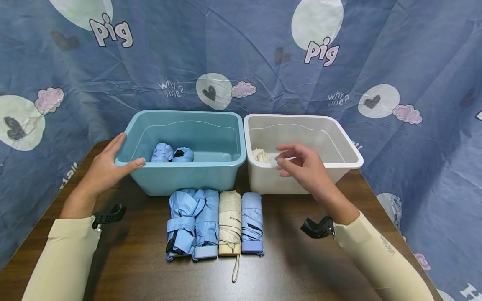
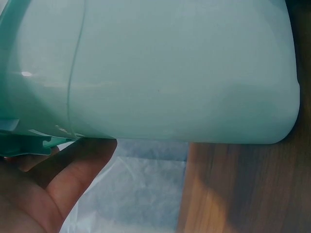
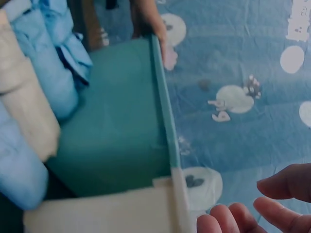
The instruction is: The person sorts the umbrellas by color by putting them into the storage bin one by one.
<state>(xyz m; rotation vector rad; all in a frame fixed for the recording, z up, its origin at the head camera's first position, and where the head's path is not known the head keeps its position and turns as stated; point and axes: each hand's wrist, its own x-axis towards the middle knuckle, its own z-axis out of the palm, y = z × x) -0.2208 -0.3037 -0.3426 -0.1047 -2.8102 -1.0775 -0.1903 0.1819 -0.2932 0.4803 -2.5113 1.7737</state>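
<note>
My left hand (image 1: 105,167) rests on the near left corner of the blue bin (image 1: 188,177), fingers spread along the side rim and thumb over the front rim. In the left wrist view, its fingers (image 2: 80,182) lie against the bin's outer wall under the lip. Two blue folded umbrellas (image 1: 162,153) are inside that bin. Above the front rim of the white bin (image 1: 278,179), my right hand (image 1: 303,165) hovers with loosely bent fingers and nothing in them. A cream folded umbrella (image 1: 260,155) lies inside the white bin, left of that hand.
Folded umbrellas lie side by side before the bins: a loosely wrapped blue one (image 1: 181,221), another blue one (image 1: 206,221), a cream one (image 1: 230,217) with a wrist loop, and a periwinkle one (image 1: 252,217). The wooden table (image 1: 150,267) ends near a printed blue cloth (image 1: 263,50).
</note>
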